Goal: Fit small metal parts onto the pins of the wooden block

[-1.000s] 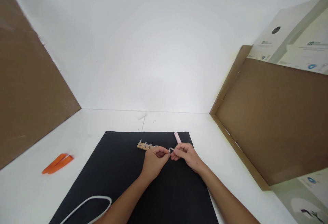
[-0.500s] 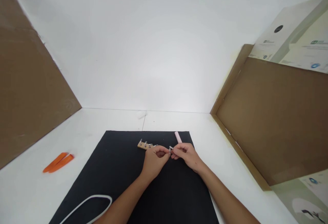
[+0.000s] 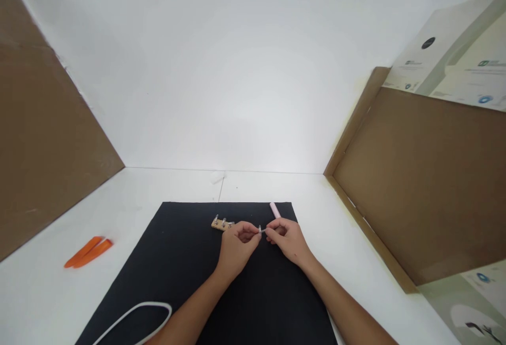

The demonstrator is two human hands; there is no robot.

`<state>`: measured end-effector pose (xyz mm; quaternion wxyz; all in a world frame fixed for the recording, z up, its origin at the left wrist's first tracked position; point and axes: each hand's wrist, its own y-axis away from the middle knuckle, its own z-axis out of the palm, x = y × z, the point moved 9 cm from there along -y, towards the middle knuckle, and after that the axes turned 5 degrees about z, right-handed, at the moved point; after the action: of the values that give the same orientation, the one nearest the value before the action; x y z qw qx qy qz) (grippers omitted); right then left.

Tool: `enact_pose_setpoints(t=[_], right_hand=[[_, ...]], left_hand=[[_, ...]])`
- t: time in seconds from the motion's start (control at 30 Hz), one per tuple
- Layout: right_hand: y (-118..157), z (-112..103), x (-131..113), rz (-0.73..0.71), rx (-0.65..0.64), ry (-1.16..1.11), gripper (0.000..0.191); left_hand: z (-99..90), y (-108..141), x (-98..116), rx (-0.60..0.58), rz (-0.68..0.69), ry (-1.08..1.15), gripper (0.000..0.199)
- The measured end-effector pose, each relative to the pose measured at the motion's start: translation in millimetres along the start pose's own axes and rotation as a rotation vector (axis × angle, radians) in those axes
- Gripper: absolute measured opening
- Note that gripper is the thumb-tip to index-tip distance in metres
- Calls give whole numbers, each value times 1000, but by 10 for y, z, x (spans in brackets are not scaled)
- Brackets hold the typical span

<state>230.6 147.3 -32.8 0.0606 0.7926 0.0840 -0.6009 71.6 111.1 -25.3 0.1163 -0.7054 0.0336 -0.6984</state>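
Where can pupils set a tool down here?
Free: the black mat between the forearms; the white table beside the orange strips. Crowded: the mat's far edge, around the left hand, right hand, wooden strip and pink stick.

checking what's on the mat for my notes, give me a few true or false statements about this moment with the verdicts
The left hand and right hand pinch a small metal piece between them. True.
The right hand holds the pink stick. False: it lies on the black mat, beyond that hand.
The wooden strip with metal pegs lies on the mat. True.
The orange pieces lie on the mat. False: they lie on the white surface left of it.
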Motion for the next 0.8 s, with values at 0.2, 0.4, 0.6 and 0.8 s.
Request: enact_pose_setpoints(t=[0.2, 0.4, 0.6, 0.8], right_hand=[[44, -21, -151, -123, 50, 173, 14], [80, 19, -233, -174, 14, 32, 15], [71, 165, -118, -41, -77, -242, 23], [84, 308, -67, 64, -92, -516, 27]], left_hand=[[-32, -1, -54, 58, -49, 74, 47], [-16, -3, -26, 56, -38, 83, 52], [2, 31, 17, 43, -87, 91, 56], [-58, 71, 108, 67, 39, -91, 57]])
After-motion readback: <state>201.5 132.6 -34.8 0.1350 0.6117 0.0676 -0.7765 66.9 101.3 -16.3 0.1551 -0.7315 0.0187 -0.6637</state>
